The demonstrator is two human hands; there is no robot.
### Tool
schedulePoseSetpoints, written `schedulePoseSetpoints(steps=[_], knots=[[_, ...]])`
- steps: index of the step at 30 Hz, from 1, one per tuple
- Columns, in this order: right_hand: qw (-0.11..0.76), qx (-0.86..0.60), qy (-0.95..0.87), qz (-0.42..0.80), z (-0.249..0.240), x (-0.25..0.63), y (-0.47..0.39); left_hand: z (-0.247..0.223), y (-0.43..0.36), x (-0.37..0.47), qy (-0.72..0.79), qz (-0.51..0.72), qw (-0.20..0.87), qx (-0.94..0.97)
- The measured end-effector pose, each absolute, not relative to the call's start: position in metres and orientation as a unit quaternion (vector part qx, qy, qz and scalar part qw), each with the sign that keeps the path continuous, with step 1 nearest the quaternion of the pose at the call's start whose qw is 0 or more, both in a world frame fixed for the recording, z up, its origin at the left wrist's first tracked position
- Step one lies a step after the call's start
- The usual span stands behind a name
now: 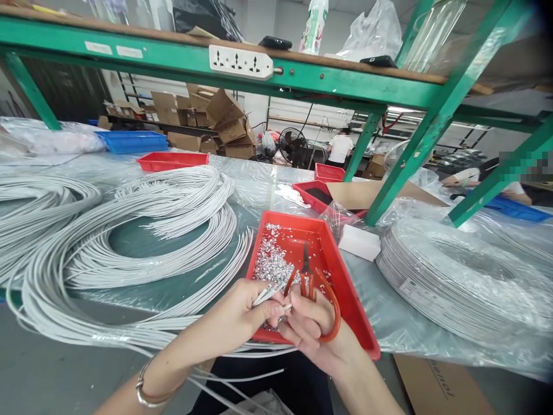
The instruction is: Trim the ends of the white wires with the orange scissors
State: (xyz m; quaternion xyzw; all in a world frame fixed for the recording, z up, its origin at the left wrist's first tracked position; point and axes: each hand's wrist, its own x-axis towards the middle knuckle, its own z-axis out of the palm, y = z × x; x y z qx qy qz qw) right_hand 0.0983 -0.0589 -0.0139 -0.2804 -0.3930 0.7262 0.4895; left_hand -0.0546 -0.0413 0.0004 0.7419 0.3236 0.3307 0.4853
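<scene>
My left hand (248, 314) is closed around several white cable ends (265, 293) above the near part of a red tray (354, 311). Close against it, my right hand (313, 323) has its thumb and fingers pinched at a cable tip, with orange-handled scissors (306, 266) hooked in the same hand, blades pointing away. Small silvery scraps (270, 259) lie in the tray under the hands. Large coils of white cable (129, 259) spread to the left, and some strands run beneath my left wrist.
A wrapped cable coil (466, 276) lies at the right, with a small white box (359, 242) beside the tray. Green shelf posts (432, 115) rise behind. Farther back are red trays (173, 161), a blue tray (132, 142) and a person (340, 147).
</scene>
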Motion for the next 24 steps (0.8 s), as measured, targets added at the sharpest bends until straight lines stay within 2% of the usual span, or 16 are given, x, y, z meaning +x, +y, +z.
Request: schedulePoseSetpoints(steps=[3, 9, 13, 16, 18, 24], knots=[[0.478, -0.279, -0.387, 0.737, -0.016, 0.101, -0.057, -0.002, -0.041, -0.053, 0.342, 0.34, 0.491, 0.725], [0.542, -0.324, -0.411, 0.657, -0.013, 0.104, -0.055, -0.002, -0.041, -0.048, 0.395, 0.36, 0.412, 0.738], [0.49, -0.285, -0.378, 0.732, -0.017, 0.101, -0.054, -0.002, -0.041, -0.049, 0.397, 0.375, 0.392, 0.74], [0.483, -0.275, -0.38, 0.739, -0.018, 0.101, -0.053, -0.003, -0.04, -0.051, 0.387, 0.374, 0.401, 0.741], [0.503, -0.286, -0.395, 0.713, -0.016, 0.103, -0.054, -0.005, -0.039, -0.052, 0.383, 0.372, 0.406, 0.741], [0.535, -0.375, -0.536, 0.535, -0.006, 0.107, -0.058, -0.009, -0.036, -0.053, 0.386, 0.359, 0.414, 0.742]])
